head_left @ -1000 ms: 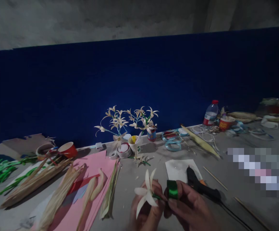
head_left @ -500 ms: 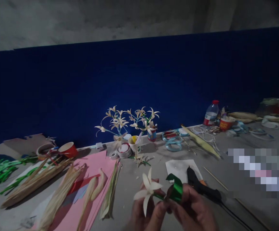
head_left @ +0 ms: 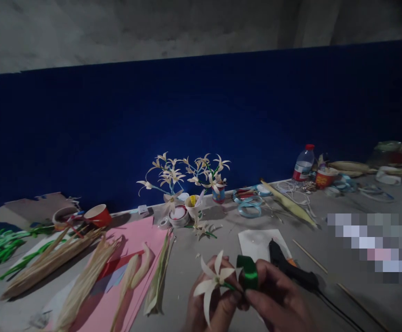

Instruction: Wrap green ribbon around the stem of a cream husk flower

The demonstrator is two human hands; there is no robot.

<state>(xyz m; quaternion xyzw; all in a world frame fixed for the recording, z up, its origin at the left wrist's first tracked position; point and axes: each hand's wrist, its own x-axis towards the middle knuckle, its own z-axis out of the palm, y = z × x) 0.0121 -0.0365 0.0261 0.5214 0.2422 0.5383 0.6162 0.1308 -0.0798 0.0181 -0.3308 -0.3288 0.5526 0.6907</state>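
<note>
Low in the middle of the view, a cream-coloured handmade flower [head_left: 207, 288] with long pointed petals is pinched by its green stem in my left hand [head_left: 223, 311]. Closed beside it, my right hand [head_left: 275, 295] holds a curled green ribbon [head_left: 248, 272] whose surface is shiny. The fingertips of both hands meet near the stem, and they hide where ribbon and stem touch. Another cream flower [head_left: 202, 226] with a green stem lies on the table behind my hands.
A black glue gun [head_left: 291, 269] with its cord lies right of my hands, near a white sheet [head_left: 256, 240] and a thin stick [head_left: 309, 256]. Pink paper [head_left: 141, 230] and dried husks [head_left: 86, 276] lie left. Behind stand flower bunches [head_left: 171, 175], a paper cup [head_left: 194, 207] and a bottle [head_left: 303, 163].
The flower in my left hand has turned and dipped slightly. My right hand has shifted a little left, and the green ribbon loop has turned with it.
</note>
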